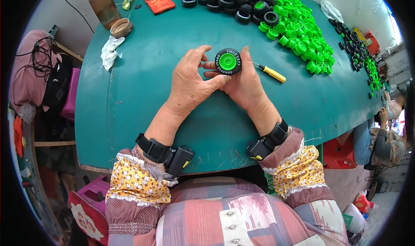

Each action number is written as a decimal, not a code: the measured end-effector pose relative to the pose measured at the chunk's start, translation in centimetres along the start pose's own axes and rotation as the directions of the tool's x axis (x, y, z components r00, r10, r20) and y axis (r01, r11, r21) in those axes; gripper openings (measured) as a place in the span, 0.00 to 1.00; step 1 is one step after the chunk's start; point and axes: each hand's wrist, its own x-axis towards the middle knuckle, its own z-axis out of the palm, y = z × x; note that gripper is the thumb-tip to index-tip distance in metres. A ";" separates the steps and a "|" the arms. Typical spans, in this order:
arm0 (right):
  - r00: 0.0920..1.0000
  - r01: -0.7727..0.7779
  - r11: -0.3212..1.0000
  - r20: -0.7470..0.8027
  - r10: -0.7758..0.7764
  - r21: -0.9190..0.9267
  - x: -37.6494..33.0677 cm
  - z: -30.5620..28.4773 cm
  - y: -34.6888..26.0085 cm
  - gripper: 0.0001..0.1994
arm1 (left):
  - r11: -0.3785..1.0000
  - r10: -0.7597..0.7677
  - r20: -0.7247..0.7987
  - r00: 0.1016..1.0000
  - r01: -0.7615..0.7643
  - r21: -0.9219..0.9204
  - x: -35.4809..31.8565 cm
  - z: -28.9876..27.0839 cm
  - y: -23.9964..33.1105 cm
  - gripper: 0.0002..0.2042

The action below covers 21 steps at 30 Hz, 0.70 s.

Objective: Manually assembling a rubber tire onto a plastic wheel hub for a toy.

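Note:
A small toy wheel (pixel 228 61), a black tyre with white lettering around a bright green hub, is held upright above the table with its face toward me. My right hand (pixel 245 83) grips it, thumb along its right side and fingertips showing past its left edge. My left hand (pixel 190 75) is beside it on the left, fingers apart and curved. The left thumb tip reaches the tyre's lower edge, while the index finger stands off from it. Just right of my right hand lies a screwdriver (pixel 273 73) with a yellow handle.
Loose black tyres (pixel 225 2) and a heap of green hubs (pixel 304 42) cover the far side of the green table (pixel 138 99). A red phone (pixel 159 3), a brown bottle (pixel 104 8), its lid (pixel 121 28) and crumpled tissue (pixel 111 52) lie far left. Another person (pixel 386 144) sits at right.

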 end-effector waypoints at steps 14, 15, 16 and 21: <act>0.993 -0.102 0.972 -0.033 0.111 0.213 -0.2 0.8 0.7 0.27 | 0.994 0.015 0.186 0.982 0.005 -0.108 -0.2 0.6 0.0 0.28; 0.993 -0.101 0.972 -0.033 0.111 0.214 -0.1 0.9 0.8 0.27 | 0.995 0.093 0.149 0.984 -0.086 -0.057 -0.3 0.8 -0.1 0.28; 0.990 -0.085 0.983 -0.096 0.102 0.162 -0.1 1.0 0.8 0.26 | 0.985 0.173 0.117 0.978 -0.174 -0.002 -0.3 0.9 0.0 0.27; 0.972 -0.089 0.994 -0.213 0.099 0.057 -0.3 1.6 0.5 0.23 | 0.977 0.207 0.163 0.965 -0.212 0.018 -0.1 0.5 0.2 0.26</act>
